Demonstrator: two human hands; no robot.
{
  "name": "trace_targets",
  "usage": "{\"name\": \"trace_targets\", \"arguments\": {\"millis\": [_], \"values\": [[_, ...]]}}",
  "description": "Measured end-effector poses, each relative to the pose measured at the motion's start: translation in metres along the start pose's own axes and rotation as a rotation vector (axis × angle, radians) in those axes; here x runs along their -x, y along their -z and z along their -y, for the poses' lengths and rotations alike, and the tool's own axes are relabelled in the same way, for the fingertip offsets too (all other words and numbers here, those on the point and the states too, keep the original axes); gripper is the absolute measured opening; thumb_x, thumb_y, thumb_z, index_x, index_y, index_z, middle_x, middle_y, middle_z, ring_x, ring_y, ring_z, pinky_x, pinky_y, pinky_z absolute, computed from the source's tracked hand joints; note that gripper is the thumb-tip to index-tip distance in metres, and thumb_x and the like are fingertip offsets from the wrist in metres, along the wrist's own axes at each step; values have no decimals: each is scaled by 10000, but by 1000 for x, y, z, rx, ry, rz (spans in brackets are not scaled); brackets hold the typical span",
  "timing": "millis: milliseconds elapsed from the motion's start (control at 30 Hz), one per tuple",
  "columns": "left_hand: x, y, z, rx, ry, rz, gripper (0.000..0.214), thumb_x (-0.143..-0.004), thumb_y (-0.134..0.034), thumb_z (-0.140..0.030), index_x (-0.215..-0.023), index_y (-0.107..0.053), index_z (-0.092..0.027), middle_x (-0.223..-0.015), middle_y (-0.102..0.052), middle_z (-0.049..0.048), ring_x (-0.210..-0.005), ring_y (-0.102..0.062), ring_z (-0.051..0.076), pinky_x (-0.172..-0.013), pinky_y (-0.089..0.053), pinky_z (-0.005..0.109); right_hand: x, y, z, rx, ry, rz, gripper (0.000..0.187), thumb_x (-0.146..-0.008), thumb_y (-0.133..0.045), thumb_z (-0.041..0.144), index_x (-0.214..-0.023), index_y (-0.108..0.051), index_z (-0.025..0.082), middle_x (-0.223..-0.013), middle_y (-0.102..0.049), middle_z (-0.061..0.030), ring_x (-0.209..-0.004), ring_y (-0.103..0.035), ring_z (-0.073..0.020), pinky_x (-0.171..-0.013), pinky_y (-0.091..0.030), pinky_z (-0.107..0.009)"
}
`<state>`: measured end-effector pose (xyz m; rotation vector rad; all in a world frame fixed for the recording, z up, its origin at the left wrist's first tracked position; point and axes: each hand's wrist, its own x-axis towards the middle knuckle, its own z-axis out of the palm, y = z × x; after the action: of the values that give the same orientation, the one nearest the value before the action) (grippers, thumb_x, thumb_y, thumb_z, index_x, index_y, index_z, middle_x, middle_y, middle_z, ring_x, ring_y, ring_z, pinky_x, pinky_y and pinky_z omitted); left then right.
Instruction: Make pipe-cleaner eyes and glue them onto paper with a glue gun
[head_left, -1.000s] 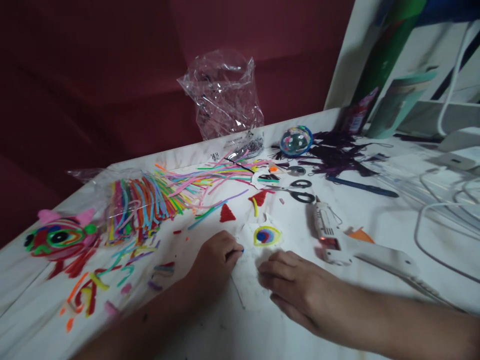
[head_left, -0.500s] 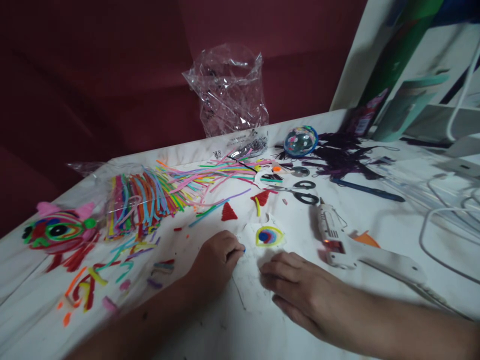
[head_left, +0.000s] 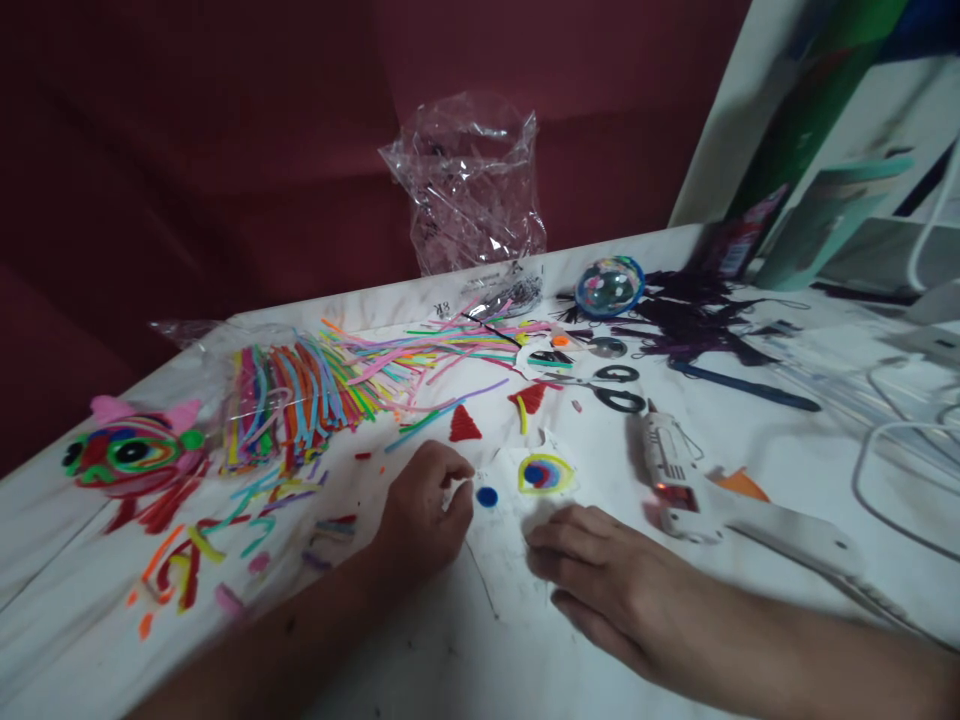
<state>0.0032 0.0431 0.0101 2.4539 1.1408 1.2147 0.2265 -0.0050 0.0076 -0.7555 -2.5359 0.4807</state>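
A small blue disc [head_left: 487, 496] is seen lying free on the white table [head_left: 750, 440], just beside the left hand [head_left: 424, 510], whose curled fingers are loosened and grip nothing. At its three o'clock, a yellow-rimmed coiled eye piece [head_left: 545, 473] is set on white paper. The right hand [head_left: 600, 575] is laid flat and open, seemingly to steady the sheet. A glue gun [head_left: 679, 480] is parked farther right; pipe cleaners [head_left: 315, 395] are spread at ten o'clock.

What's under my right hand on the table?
The right hand lies flat on a white paper sheet on the table. Whatever lies beneath the palm is hidden. A blue dot sits just beyond.
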Motion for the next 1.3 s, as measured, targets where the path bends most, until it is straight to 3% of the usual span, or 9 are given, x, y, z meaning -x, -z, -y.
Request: {"name": "trace_targets", "arguments": {"millis": [233, 533, 700, 833, 933, 1000, 1100, 1200, 1300], "values": [[5, -1, 1, -235, -302, 158, 224, -785, -465, -28, -956, -598, -81, -828, -610, 107, -782, -529, 211, -702, -459, 364, 1, -1, -2, -17, -14, 22, 243, -906, -465, 136, -1089, -626, 137, -1093, -626, -99, -1068, -519, -213, -960, -428, -353], [4, -9, -16, -509, -298, 392, 131, -800, -528, -188, -818, -624, -100, -765, -595, 99, -788, -522, 261, -693, -458, 403, 1, 0, -2, -12, -26, 52, 247, -918, -442, 149, -1078, -629, 125, -1112, -618, -113, -1071, -513, -236, -951, -431, -375], [8, -9, -10, -435, -262, 341, 146, -811, -473, -140, -837, -616, -118, -748, -588, 81, -749, -515, 234, -679, -431, 384, 1, -1, -3, -22, -30, 46, 247, -910, -456, 146, -1086, -627, 124, -1097, -621, -105, -1067, -512, -223, -957, -426, -360], [8, -3, 0, -282, -132, 116, 233, -819, -431, -135, -1011, -560, -110, -803, -571, 76, -754, -516, 205, -690, -431, 356, 2, 0, -2, -18, -33, 43, 247, -910, -461, 146, -1094, -625, 131, -1112, -619, -96, -1077, -507, -216, -970, -417, -356], [3, 1, 7, -140, 81, -33, 165, -810, -465, -188, -961, -520, -149, -784, -536, 33, -725, -516, 169, -671, -437, 305, 2, 1, -1, -23, -25, 45, 248, -912, -460, 142, -1095, -626, 128, -1114, -616, -96, -1089, -500, -211, -974, -412, -345], [1, 0, 13, 16, 257, -62, 63, -807, -517, -240, -825, -501, -182, -724, -514, -8, -670, -500, 140, -637, -426, 268, 2, 2, 0, -30, -28, 48, 244, -908, -465, 140, -1088, -629, 122, -1105, -616, -98, -1090, -498, -210, -972, -415, -338], [1, -2, 20, 300, 449, -85, 232, -840, -532, -320, -670, -431, -198, -614, -452, -45, -571, -437, 112, -548, -375, 230, 2, 2, 0, -37, -37, 51, 241, -900, -473, 136, -1083, -630, 125, -1097, -618, -96, -1087, -501, -209, -972, -415, -339], [2, -3, 21, 440, 475, -98, 264, -880, -491, -335, -665, -415, -202, -583, -418, -57, -529, -390, 104, -512, -337, 226, 1, 2, 0, -34, -36, 50, 246, -902, -472, 139, -1093, -626, 127, -1110, -615, -97, -1093, -498, -209, -981, -408, -341], [3, -3, 17, 392, 460, -65, 256, -889, -485, -348, -688, -438, -196, -613, -431, -49, -561, -405, 109, -539, -340, 234, 1, 3, 1, -35, -33, 44, 241, -898, -472, 131, -1085, -625, 121, -1105, -613, -102, -1089, -498, -203, -975, -412, -332]]}}
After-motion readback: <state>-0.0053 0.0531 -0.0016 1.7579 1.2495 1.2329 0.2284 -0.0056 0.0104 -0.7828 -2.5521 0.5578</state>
